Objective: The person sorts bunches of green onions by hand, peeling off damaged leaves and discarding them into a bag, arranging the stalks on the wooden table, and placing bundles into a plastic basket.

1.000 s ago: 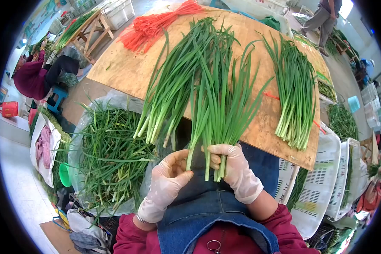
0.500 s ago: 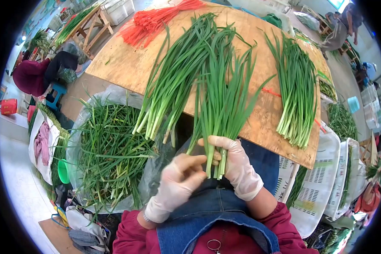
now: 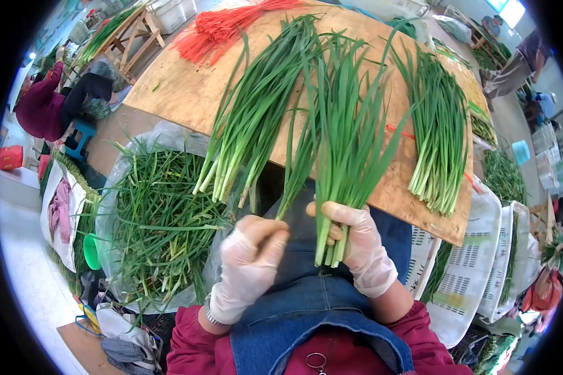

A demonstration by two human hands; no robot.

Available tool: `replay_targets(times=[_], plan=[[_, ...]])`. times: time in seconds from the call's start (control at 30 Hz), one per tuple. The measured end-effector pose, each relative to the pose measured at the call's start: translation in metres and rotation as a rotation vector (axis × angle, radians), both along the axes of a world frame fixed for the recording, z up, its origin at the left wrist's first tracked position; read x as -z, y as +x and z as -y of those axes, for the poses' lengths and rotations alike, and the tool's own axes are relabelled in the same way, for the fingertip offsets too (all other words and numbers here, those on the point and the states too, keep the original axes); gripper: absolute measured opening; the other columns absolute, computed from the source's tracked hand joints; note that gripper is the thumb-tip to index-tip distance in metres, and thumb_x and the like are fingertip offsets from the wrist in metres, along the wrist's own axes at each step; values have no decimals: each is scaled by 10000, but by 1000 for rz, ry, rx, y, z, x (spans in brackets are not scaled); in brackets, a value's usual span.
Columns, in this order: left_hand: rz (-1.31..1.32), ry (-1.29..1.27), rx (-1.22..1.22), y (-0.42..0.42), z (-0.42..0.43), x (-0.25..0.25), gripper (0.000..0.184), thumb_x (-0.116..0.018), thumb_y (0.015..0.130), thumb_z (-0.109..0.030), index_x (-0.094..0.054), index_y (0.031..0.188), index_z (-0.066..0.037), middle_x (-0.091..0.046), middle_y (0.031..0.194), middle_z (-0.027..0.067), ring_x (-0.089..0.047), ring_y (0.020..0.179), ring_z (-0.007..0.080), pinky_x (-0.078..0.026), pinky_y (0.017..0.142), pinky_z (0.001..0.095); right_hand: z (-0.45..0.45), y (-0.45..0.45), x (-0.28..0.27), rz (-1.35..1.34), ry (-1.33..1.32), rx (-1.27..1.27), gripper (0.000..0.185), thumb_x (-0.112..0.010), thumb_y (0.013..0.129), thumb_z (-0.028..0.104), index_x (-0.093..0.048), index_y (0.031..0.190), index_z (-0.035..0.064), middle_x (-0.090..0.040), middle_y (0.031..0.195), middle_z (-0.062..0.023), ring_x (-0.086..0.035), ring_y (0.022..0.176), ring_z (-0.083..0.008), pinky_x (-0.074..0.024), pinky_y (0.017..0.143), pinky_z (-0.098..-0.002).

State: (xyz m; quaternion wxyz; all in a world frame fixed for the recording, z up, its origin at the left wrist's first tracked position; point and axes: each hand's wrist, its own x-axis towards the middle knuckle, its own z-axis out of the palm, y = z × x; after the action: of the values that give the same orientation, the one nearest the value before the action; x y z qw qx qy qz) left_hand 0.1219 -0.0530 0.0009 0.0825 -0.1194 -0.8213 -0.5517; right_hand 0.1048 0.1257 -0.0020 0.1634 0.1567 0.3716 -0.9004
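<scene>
My right hand (image 3: 361, 247), in a thin whitish glove, is closed around a bunch of garlic chives (image 3: 350, 150), pale stem ends pointing down toward me and leaves reaching over the board. Just left of it, my left hand (image 3: 247, 265), gloved too, pinches the lower end of a thin chive stalk (image 3: 300, 156) that stands apart from the bunch. A loose pile of chives (image 3: 256, 119) lies on the wooden board (image 3: 388, 187) beyond my left hand. Farther right rests another chive bunch (image 3: 435, 131), with a red tie (image 3: 401, 132) by it.
Red ties (image 3: 222, 31) are heaped at the board's far left. A plastic-lined container (image 3: 109, 206) full of loose chive leaves stands left of my knees. White crates (image 3: 463, 281) stand at the right. Another person (image 3: 40, 109) sits at the far left, near a blue stool (image 3: 81, 139).
My left hand has closed on a thin stalk, which now stands apart from the bunch. My right hand has shifted slightly right with the bunch. The person at far left has raised an arm.
</scene>
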Motion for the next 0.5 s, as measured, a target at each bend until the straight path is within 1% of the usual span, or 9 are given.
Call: replay_targets(times=[0.03, 0.07, 0.1, 0.13, 0.23, 0.27, 0.37, 0.5], plan=[[-83, -65, 69, 0, -4, -4, 98, -642, 783, -32, -636, 875, 2, -582, 757, 36, -517, 586, 77, -410, 533, 210, 3, 1, 2, 27, 36, -4, 183, -635, 777, 75, -597, 912, -42, -613, 733, -97, -443, 450, -84, -396, 443, -222], [227, -20, 58, 5, -13, -18, 158, -718, 740, -87, -630, 843, -6, -594, 768, 92, -591, 616, 167, -471, 573, 289, 6, 2, 3, 53, 71, -8, 157, -648, 773, 85, -618, 866, -39, -592, 668, -72, -456, 456, -95, -393, 441, -228], [322, -7, 58, 4, -20, -15, 141, -691, 759, -77, -626, 854, 5, -583, 713, 44, -522, 577, 84, -433, 540, 223, 11, 3, 4, 80, 106, -13, 141, -662, 770, 95, -640, 820, -35, -572, 602, -48, -470, 463, -106, -390, 439, -234], [368, 27, 67, 1, -26, -11, 131, -680, 774, -79, -615, 853, 3, -574, 691, 33, -508, 552, 76, -421, 513, 216, 22, 3, 2, 202, 147, 127, 162, -670, 781, 116, -639, 787, -42, -518, 532, -26, -472, 454, -121, -388, 436, -238], [543, 200, 88, -3, -27, 8, 109, -645, 811, -91, -593, 857, -8, -551, 652, 9, -469, 495, 56, -373, 446, 198, 14, 4, 9, 94, 162, 29, 179, -666, 791, 127, -635, 794, -50, -481, 498, -14, -465, 441, -117, -390, 436, -239], [608, 270, 93, -4, -25, 11, 103, -634, 822, -96, -587, 860, -12, -545, 643, 3, -457, 479, 49, -355, 427, 192, 13, 4, 11, 117, 139, 29, 183, -664, 796, 130, -634, 797, -51, -480, 497, -13, -458, 431, -115, -385, 433, -238], [851, 466, 92, -9, -23, -1, 90, -611, 837, -99, -587, 873, -20, -542, 643, -1, -439, 465, 37, -309, 403, 178, 12, 4, 13, 114, 89, -12, 192, -659, 800, 137, -633, 804, -53, -475, 492, -10, -460, 436, -112, -386, 433, -237], [910, 494, 80, -11, -19, -2, 92, -584, 843, -113, -597, 866, -24, -557, 636, 12, -448, 443, 45, -290, 381, 177, 11, 3, 11, 112, 74, -5, 205, -643, 803, 146, -631, 812, -59, -473, 486, -12, -446, 434, -109, -371, 439, -241]])
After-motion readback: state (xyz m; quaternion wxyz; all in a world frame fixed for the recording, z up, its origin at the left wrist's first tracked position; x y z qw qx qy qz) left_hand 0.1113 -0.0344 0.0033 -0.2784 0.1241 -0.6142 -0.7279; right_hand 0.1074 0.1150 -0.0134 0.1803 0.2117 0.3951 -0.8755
